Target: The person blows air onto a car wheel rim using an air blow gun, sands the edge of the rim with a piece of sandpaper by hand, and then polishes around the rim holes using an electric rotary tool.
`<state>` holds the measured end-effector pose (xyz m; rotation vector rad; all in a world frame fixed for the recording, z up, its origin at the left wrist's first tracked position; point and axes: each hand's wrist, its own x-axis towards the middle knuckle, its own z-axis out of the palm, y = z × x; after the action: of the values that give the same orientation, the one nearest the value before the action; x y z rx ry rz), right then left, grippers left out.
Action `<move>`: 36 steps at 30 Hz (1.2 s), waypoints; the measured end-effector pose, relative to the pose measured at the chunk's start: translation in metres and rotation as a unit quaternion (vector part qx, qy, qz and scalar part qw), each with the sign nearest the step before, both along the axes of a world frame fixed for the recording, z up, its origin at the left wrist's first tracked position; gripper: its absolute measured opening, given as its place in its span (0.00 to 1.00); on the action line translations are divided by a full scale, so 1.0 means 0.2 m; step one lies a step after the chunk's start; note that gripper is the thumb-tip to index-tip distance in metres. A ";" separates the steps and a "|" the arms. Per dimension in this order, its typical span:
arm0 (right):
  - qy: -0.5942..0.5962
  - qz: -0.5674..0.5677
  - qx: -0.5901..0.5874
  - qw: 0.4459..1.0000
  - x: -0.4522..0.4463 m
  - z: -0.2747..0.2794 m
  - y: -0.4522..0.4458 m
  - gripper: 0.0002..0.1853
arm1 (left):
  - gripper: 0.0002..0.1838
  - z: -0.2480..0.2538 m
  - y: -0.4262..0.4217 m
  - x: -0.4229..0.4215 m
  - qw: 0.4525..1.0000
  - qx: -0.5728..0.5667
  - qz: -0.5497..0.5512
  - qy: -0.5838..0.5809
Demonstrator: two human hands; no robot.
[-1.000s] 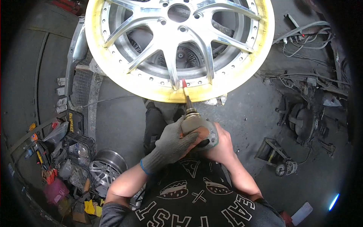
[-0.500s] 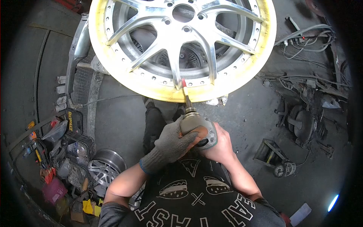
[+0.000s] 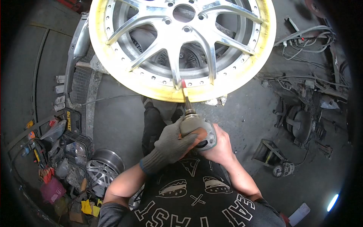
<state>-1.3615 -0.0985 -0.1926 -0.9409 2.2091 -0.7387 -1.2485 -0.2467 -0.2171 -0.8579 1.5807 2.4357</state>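
A large alloy wheel [image 3: 173,53] fills the top of the view, with bright silver spokes and a yellow-covered rim [image 3: 141,89]. I hold an electric die grinder [image 3: 197,126] pointing away from me. Its red abrasive tip [image 3: 183,83] is at the rim's inner edge, beside the foot of a spoke; whether it touches I cannot tell. My left hand [image 3: 170,140], in a grey knit glove, wraps round the grinder's front. My bare right hand [image 3: 220,146] is closed round the body's right side, its fingertips partly hidden. The grinder's rear end is out of sight below my hands.
Another silver wheel [image 3: 106,166] lies at the lower left, by a toolbox [image 3: 75,145] and cluttered supplies. A mesh-fronted car part [image 3: 79,56] stands further up. On the right are tangled cables [image 3: 314,39], a dark machine [image 3: 298,123] and a motor on the floor [image 3: 283,169].
The grinder and both hands keep nearly the same place at the wheel. Floor items on the left appear shifted very slightly leftward.
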 end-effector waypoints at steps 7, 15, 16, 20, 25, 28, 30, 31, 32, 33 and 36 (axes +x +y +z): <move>0.021 -0.009 -0.022 0.999 0.00 0.00 0.01 0.33 | 0.27 -0.04 0.03 -0.01 0.999 -0.002 0.022 0.040; 0.025 -0.008 -0.017 0.999 0.03 -0.04 0.02 0.34 | 0.27 0.03 -0.02 0.01 0.999 0.022 -0.014 -0.034; 0.025 -0.008 -0.018 1.000 0.03 -0.03 0.01 0.34 | 0.27 0.02 -0.02 0.02 0.999 0.021 -0.014 -0.035; 0.033 0.000 -0.008 0.999 0.03 -0.02 0.02 0.35 | 0.27 -0.02 0.01 0.02 1.000 0.007 -0.006 0.014; 0.030 -0.018 -0.004 0.999 0.03 0.00 0.03 0.34 | 0.27 -0.02 0.02 0.01 0.999 0.001 -0.008 0.047; 0.032 -0.010 -0.017 0.999 0.02 -0.01 0.02 0.34 | 0.26 -0.02 0.02 0.01 1.000 -0.013 -0.004 0.012; 0.029 -0.002 -0.006 1.000 0.02 -0.01 0.00 0.34 | 0.25 0.00 0.01 0.01 1.000 -0.007 0.005 0.005; 0.029 -0.002 -0.006 1.000 0.02 -0.01 0.00 0.34 | 0.25 0.00 0.00 0.00 1.000 -0.007 0.005 0.004; 0.028 -0.001 -0.005 1.000 0.01 -0.01 0.00 0.33 | 0.25 0.00 0.00 -0.01 1.000 -0.012 0.002 0.007; 0.026 -0.001 -0.004 1.000 0.01 0.00 0.00 0.33 | 0.24 0.00 0.00 -0.02 1.000 -0.018 0.000 0.011; -0.007 -0.022 0.022 0.999 -0.01 0.03 0.01 0.34 | 0.24 -0.04 0.05 -0.03 0.999 0.010 0.033 0.035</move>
<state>-1.3633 -0.0971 -0.1856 -0.8645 2.2310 -0.7118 -1.2552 -0.2362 -0.2256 -0.8432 1.5737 2.5496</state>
